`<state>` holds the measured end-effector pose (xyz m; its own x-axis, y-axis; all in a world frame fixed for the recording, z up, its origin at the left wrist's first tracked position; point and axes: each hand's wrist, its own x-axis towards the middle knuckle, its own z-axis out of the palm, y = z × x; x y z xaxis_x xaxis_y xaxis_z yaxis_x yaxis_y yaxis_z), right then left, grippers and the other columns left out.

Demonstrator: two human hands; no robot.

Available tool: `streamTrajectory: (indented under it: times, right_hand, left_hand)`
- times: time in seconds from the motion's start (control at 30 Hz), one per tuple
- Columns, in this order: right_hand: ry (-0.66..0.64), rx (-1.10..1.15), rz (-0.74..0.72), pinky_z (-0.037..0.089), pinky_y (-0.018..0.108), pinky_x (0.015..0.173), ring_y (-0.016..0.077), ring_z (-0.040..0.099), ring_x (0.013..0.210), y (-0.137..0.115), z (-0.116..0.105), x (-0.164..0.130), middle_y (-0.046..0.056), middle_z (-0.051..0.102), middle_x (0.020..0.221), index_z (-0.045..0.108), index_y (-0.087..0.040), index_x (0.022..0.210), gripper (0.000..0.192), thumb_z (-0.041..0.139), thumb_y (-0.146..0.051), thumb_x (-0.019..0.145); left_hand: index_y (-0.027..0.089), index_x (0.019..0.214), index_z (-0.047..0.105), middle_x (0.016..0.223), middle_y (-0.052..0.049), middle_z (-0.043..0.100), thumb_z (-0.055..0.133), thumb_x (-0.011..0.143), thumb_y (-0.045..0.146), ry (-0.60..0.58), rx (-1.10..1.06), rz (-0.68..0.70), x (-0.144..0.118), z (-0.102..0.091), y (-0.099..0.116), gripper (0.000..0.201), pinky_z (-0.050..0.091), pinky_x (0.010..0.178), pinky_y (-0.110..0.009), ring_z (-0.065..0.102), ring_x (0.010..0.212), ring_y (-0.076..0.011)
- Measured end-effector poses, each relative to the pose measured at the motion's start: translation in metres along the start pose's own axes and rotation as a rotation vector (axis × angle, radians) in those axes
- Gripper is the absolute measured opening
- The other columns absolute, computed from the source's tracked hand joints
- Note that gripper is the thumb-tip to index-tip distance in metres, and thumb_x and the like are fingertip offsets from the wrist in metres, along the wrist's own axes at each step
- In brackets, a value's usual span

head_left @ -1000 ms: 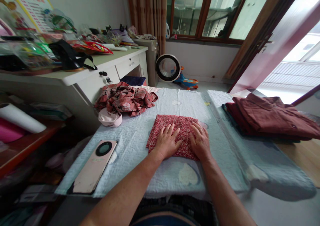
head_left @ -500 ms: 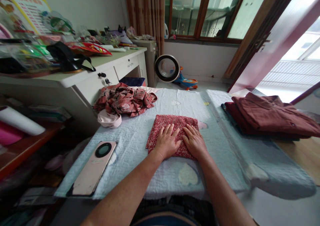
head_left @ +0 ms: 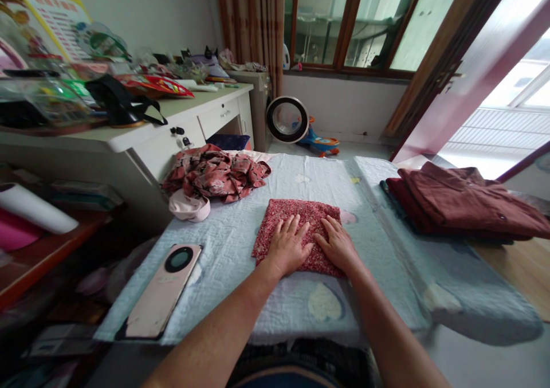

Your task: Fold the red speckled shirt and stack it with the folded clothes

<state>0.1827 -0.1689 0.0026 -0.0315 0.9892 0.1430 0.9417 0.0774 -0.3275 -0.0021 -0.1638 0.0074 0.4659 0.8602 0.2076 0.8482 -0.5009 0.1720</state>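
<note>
A red speckled garment [head_left: 304,209], folded into a flat rectangle, lies on the pale blue quilted cover [head_left: 232,250] in front of me. My left hand [head_left: 289,243] rests palm down on its middle, fingers stretched out. On its right side lies my right hand [head_left: 337,243], also flat with the fingers spread. Parts of the cloth are hidden beneath both hands. Neither hand grips anything.
A crumpled reddish patterned cloth [head_left: 215,173] lies at the back left, beside a pale pink band [head_left: 189,207]. A pink phone [head_left: 160,296] lies at the left front. Folded dark red clothes [head_left: 464,199] are stacked at the right. A cluttered desk [head_left: 180,113] stands at the left.
My right hand has slid slightly to the right over the folded garment. My left hand stays flat in nearly the same place.
</note>
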Motion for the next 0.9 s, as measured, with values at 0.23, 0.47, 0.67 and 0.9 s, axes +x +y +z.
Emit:
streamTrajectory:
  times: [0.23, 0.47, 0.67, 0.9]
  right_hand:
    - [-0.111, -0.062, -0.055, 0.042, 0.030, 0.099, 0.0210, 0.061, 0.114, 0.002, -0.029, 0.034, 0.012, 0.065, 0.123, 0.067, -0.017, 0.118, 0.034, 0.048, -0.026, 0.092]
    - [-0.038, -0.258, 0.102, 0.044, 0.038, 0.085, 0.0291, 0.064, 0.100, -0.028, -0.042, 0.055, 0.015, 0.070, 0.107, 0.071, -0.016, 0.105, 0.030, 0.044, -0.022, 0.092]
    - [0.128, 0.000, -0.124, 0.039, 0.031, 0.100, 0.0214, 0.059, 0.113, -0.029, -0.007, 0.047, 0.010, 0.067, 0.121, 0.068, -0.017, 0.110, 0.031, 0.041, -0.017, 0.093]
    - [0.144, 0.009, -0.118, 0.031, 0.038, 0.113, 0.0227, 0.050, 0.130, -0.016, 0.016, 0.047, 0.008, 0.059, 0.139, 0.062, -0.017, 0.126, 0.039, 0.042, -0.021, 0.093]
  left_hand:
    - [0.025, 0.148, 0.041, 0.158, -0.012, 0.035, 0.039, 0.096, 0.056, -0.003, -0.011, 0.002, 0.001, 0.004, -0.002, 0.060, 0.021, 0.120, -0.052, 0.029, 0.146, -0.0286]
    - [0.026, 0.148, 0.040, 0.160, -0.011, 0.032, 0.043, 0.095, 0.054, -0.019, -0.015, -0.004, -0.001, 0.001, -0.001, 0.060, 0.019, 0.121, -0.052, 0.026, 0.148, -0.0291]
    - [0.024, 0.149, 0.039, 0.159, -0.012, 0.033, 0.040, 0.096, 0.055, -0.031, -0.018, -0.005, 0.000, -0.002, 0.000, 0.061, 0.019, 0.121, -0.052, 0.027, 0.147, -0.0293]
    - [0.025, 0.151, 0.036, 0.160, -0.011, 0.033, 0.039, 0.096, 0.056, -0.031, -0.021, -0.008, 0.000, -0.003, 0.000, 0.063, 0.020, 0.121, -0.052, 0.027, 0.147, -0.0287]
